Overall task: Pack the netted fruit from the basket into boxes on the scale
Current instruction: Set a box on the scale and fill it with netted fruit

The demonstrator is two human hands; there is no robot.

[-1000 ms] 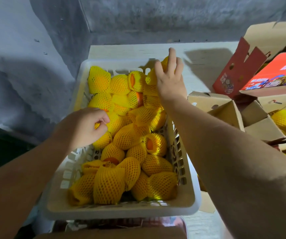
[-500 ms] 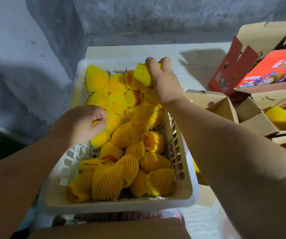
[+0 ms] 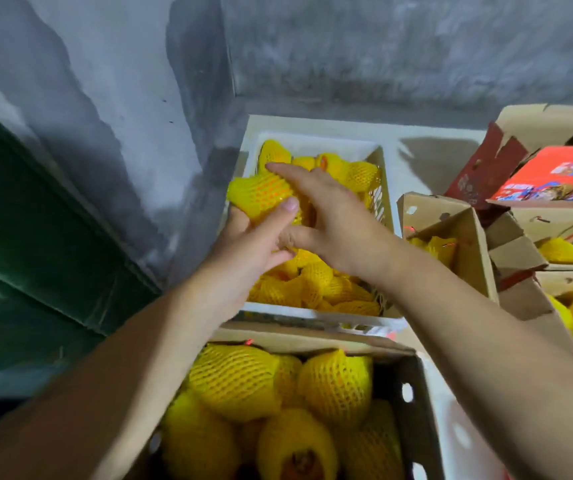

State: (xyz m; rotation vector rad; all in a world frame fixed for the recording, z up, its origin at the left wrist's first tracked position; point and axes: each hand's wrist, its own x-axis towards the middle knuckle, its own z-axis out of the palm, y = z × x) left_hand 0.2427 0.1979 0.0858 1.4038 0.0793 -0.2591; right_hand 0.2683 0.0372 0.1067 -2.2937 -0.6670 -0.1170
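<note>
Green panel (image 3: 36, 244) and grey wall (image 3: 122, 98) far left. Left hand (image 3: 254, 244) grips a netted fruit (image 3: 261, 195) from below, thumb curled over its near side, held above the white basket (image 3: 316, 317). Right hand (image 3: 330, 209) sits just right of it, fingers stretched flat across the fruit, index tip touching the net top, holding nothing itself. Basket has plenty more netted fruit under both hands. Nearest cardboard box (image 3: 413, 403), bottom centre, is already well filled with netted fruit; the scale under it can't be seen. More open boxes (image 3: 475, 244) on the right, each with some fruit. Risk: the foam net is loose and may slide off or let the fruit slip from a one-hand grip during the carry back. The near box is crowded, so another piece could sit proud or roll out over the edge.
</note>
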